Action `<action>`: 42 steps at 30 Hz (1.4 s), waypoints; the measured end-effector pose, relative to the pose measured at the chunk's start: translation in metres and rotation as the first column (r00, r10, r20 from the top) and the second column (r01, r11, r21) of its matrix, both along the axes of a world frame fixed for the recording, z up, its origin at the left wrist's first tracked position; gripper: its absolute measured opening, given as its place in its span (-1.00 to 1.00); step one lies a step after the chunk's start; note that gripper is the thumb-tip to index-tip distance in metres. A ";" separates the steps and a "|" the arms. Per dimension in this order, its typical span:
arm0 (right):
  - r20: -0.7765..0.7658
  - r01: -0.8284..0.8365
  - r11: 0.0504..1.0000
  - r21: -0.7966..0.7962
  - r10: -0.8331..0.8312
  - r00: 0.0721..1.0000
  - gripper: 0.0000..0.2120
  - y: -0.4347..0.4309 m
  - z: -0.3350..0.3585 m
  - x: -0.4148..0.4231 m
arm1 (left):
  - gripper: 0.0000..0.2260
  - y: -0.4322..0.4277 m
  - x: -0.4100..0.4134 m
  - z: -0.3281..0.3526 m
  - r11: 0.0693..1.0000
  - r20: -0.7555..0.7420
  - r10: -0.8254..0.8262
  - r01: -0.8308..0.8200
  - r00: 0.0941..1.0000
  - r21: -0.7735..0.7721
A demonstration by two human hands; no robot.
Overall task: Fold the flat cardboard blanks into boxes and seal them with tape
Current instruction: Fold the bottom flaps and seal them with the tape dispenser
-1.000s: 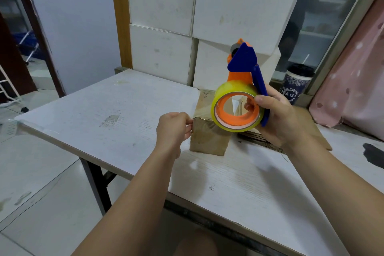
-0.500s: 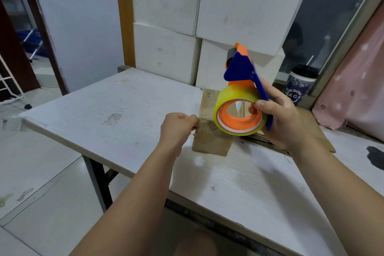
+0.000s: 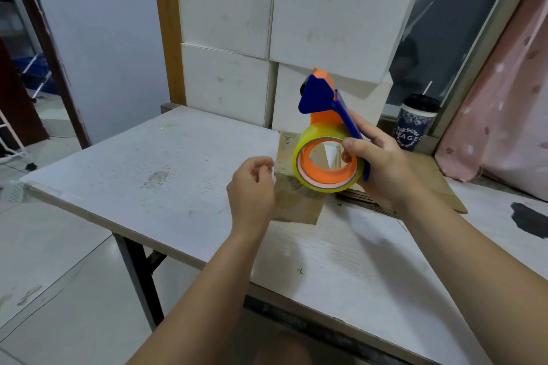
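A small brown cardboard box [image 3: 296, 204] stands on the white table [image 3: 154, 169], partly hidden behind the tape roll. My right hand [image 3: 382, 169] grips a tape dispenser [image 3: 326, 139] with an orange body, blue guard and a yellowish clear tape roll, held just above the box. My left hand [image 3: 252, 184] hovers at the box's left side, fingers loosely curled and a little apart from the cardboard; whether it holds tape I cannot tell. Flat cardboard blanks [image 3: 427, 187] lie under my right hand.
Several large white boxes [image 3: 326, 18] are stacked against the wall behind the table. A dark lidded cup with a straw [image 3: 413, 124] stands on the window sill. A pink curtain [image 3: 504, 115] hangs at right. A black stain [image 3: 530, 219] marks the table's right part.
My left hand has come off the box's left edge and its fingers have loosened. The dispenser sits slightly lower and tilted more to the right.
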State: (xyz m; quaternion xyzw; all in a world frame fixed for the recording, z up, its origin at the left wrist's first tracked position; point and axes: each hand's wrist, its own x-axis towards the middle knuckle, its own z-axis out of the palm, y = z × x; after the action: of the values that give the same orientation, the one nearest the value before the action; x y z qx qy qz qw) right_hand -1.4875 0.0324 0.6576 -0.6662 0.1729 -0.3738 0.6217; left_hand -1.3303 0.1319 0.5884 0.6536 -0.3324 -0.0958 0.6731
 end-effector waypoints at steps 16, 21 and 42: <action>-0.170 -0.018 0.996 -0.091 0.002 0.985 -0.40 0.000 0.009 -0.004 | -0.73 -0.003 -0.004 -0.015 0.995 0.838 0.073 -0.092 0.541 -0.028; -0.394 -0.106 0.945 -0.308 -0.025 0.919 -0.42 -0.005 0.032 -0.011 | -0.66 0.000 0.010 -0.015 0.999 0.882 -0.007 -0.043 0.470 0.031; -0.673 -0.231 0.816 -0.530 -0.239 0.699 -0.40 -0.020 0.062 -0.032 | -0.69 0.004 0.014 -0.011 0.988 0.912 -0.138 -0.009 0.386 0.154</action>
State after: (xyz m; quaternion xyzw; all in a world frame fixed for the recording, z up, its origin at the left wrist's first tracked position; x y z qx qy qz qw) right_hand -1.5193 0.0123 0.7198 -0.9130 0.2797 -0.1210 0.2712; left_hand -1.3168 0.1360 0.5777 0.6272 -0.6669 0.2332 0.3278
